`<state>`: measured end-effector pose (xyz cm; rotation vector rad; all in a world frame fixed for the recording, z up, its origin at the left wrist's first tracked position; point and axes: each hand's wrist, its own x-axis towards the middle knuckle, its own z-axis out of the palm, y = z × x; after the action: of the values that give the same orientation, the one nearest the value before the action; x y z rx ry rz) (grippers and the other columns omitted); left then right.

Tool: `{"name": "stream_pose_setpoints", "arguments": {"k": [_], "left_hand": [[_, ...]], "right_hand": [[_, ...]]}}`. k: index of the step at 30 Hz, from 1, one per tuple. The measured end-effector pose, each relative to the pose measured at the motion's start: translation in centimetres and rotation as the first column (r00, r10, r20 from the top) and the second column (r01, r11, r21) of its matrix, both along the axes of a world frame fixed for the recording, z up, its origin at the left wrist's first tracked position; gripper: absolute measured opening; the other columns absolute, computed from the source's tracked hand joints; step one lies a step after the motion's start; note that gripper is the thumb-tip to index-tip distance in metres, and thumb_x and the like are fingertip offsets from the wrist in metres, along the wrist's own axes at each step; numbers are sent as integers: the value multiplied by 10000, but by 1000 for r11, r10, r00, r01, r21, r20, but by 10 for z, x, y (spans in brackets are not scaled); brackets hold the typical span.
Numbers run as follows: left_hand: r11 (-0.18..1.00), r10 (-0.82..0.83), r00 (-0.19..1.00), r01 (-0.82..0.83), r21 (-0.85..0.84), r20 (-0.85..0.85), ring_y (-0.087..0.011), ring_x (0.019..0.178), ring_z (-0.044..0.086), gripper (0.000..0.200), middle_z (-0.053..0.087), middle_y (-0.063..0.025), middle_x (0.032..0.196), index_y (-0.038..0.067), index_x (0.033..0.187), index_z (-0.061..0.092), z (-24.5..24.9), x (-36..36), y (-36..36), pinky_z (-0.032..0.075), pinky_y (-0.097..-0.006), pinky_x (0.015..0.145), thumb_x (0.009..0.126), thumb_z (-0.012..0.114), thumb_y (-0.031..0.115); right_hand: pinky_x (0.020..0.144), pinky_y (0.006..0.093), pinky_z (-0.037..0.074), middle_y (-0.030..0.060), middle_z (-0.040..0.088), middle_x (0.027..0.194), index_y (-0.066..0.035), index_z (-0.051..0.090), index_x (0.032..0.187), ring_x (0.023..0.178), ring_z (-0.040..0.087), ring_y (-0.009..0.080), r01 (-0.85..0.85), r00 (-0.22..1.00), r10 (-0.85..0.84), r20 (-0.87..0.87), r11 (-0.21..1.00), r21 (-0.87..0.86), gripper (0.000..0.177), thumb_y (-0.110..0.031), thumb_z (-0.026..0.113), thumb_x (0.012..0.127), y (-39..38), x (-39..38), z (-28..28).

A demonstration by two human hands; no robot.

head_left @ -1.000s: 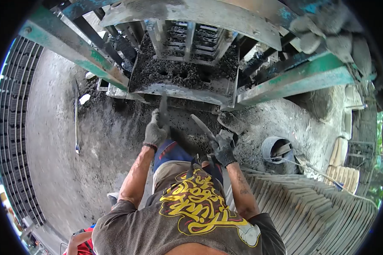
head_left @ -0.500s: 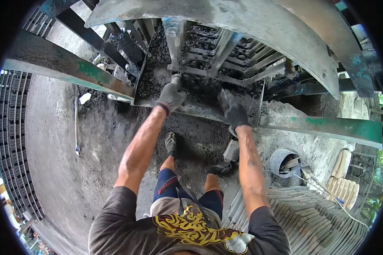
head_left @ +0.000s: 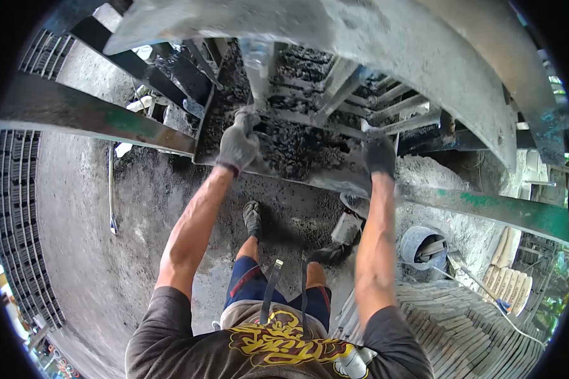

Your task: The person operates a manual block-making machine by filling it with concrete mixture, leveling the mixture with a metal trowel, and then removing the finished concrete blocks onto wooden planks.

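My left hand [head_left: 238,144], in a grey knitted glove, is closed at the left part of a metal tray [head_left: 265,169]. What it grips, if anything, is hidden behind the fingers. Toward the tray's right end is my right hand [head_left: 379,156], in a darker, blackened glove and blurred. Its fingers are too smeared to read. Loose black crumbly material [head_left: 294,148] lies in the tray between the two hands. Just beyond them stands a slatted metal frame [head_left: 297,117] with more black crumbs between its bars.
A curved metal sheet [head_left: 385,44] overhangs the frame. Green-marked beams, left [head_left: 95,117] and right [head_left: 487,201], flank the tray. A bucket [head_left: 417,243] and stacked slabs [head_left: 461,322] are at right. A long-handled tool [head_left: 112,189] lies on the floor at left.
My hands have moved apart, the left one leftward and the right one rightward. Black crumbs now show spread between them where there was a dark blur. The view has shifted slightly.
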<state>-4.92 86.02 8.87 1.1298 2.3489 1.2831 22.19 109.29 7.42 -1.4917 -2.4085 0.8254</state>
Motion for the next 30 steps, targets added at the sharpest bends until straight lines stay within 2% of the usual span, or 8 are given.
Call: {"name": "stream_pose_setpoints", "arguments": {"k": [4,10,13,15,19,23,25,30], "left_hand": [[921,-283,951,305,-242,122,-327,804,685,297,695,-172,855,-6,1022,650,-42,17,45,535,-365,726,744,568,60],[935,-354,864,338,107,358,-102,986,579,428,650,-51,1074,2,1163,597,8,41,41,488,-283,846,736,607,-33],[768,32,955,165,-619,294,-213,1012,637,460,676,-159,1059,-5,1230,566,3,-9,56,497,-369,861,775,574,61],[975,-194,943,215,49,-271,-252,973,646,369,685,-169,977,-14,1147,601,-50,-16,57,498,-370,829,788,572,64],[866,-380,826,476,-155,416,-338,991,643,327,674,-221,964,1,1099,617,-30,24,65,508,-393,834,782,570,63],[926,-361,922,336,174,143,-342,925,673,393,681,-216,999,27,1188,596,-18,63,47,534,-414,823,798,571,61],[988,-150,989,150,-35,-8,-203,999,640,501,687,-149,1045,-10,1293,528,-6,54,-1,521,-328,860,800,608,34],[860,132,983,-176,-480,-125,-181,773,656,432,677,-71,981,5,1253,537,-16,-5,-49,553,-316,678,823,549,-20]], "right_hand": [[841,393,519,201,666,1064,-45,583,1180,992,648,336,-312,948,298,110,939,141,292,-190,476,950,-3,11,-11],[856,443,508,253,658,1056,-18,564,1139,991,639,373,-201,969,244,-31,860,469,272,-177,511,925,-81,5,-26],[955,443,499,221,626,1170,-28,488,1358,1094,612,285,-524,786,258,562,761,383,417,-85,412,952,-6,7,-37],[867,467,517,245,632,1118,-21,535,1250,994,631,356,-550,799,346,492,752,363,344,-156,450,945,19,11,-63],[746,483,550,260,642,1083,-35,532,1280,834,650,450,-252,963,217,158,934,254,391,-247,478,956,-28,23,-20],[860,496,533,253,616,1201,-108,413,1438,1033,623,440,147,920,-7,-391,932,331,520,-244,531,950,-149,-18,-45],[926,472,515,226,561,1324,-89,409,1437,1150,594,390,-55,971,-37,-237,927,-370,555,-295,556,944,-157,-58,7],[925,449,511,237,580,1292,-51,404,1429,1087,639,357,33,954,39,-299,972,231,517,-376,375,1028,-123,-8,-11]]}}
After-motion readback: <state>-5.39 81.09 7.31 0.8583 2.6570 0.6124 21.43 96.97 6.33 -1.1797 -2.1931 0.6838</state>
